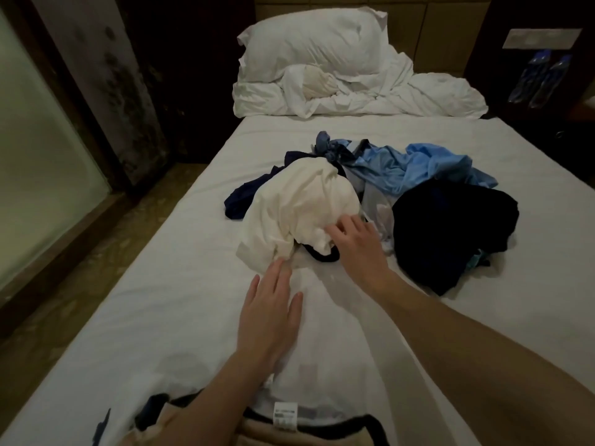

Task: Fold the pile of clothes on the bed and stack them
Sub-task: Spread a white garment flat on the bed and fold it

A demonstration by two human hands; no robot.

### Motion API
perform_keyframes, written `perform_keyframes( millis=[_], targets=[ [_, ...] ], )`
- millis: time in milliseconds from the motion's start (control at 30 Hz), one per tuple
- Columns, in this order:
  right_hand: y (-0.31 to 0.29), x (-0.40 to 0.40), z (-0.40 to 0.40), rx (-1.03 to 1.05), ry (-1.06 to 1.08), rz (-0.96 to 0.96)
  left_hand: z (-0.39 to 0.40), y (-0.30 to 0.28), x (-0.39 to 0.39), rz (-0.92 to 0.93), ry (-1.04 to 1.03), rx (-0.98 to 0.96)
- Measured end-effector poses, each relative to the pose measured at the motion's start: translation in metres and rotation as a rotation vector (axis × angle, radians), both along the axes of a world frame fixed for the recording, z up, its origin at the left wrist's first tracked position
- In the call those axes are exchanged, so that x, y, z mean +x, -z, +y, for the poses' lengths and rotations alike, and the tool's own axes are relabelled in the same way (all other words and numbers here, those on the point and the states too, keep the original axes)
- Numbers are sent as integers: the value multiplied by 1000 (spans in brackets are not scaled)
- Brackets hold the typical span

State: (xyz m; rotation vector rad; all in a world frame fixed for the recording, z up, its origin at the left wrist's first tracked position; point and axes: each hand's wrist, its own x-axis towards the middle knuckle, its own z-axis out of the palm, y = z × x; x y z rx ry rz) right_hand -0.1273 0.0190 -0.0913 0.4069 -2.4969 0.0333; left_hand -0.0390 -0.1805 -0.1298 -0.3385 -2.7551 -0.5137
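**White garment spread toward the person, far end still bunched in the pile**

The white garment (302, 201) lay on the bed (161, 284) with its long axis running from the pile (386, 188) down toward the person: the far end was bunched in a mound on the pile's left side, while the near end lay flat, a care label (285, 415) and dark-trimmed neckline (322, 423) showing at the bottom edge of the view. The rest of the pile sat to the right of and behind that mound: a light blue garment (418, 165) behind, a black garment (450, 230) to the right, a navy one (244, 194) poking out on the left.

The right hand (357, 246) was at the mound's near right edge, fingers bent down into the white cloth; whether that grip had closed on a fold could not be told. The left hand (270, 317) lay flat with straight fingers on the spread part, nearer the person, its fingertips touching the mound's lower left corner, holding nothing.

As a judgement, the coming move turned on the bunched end lying straight ahead of both hands, with the right hand nearer to it; drawing that end out along the long axis would likely flatten the piece for folding. No folded stack was visible.

Beyond the pile, a pillow (309, 43) and rumpled bedding (402, 94) sat at the headboard.
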Motion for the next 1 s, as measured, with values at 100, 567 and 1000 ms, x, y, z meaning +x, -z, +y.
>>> perform_keyframes(
  millis=[100,567,1000],
  targets=[
    [-12,14,4,-74,-76,69,0,-12,6,-5,-23,43],
    [-187,219,-21,-767,-329,-118,43,-197,139,-63,-22,815],
    [-227,433,20,-1134,-398,-829,75,-303,306,-213,244,1053]
  ],
)
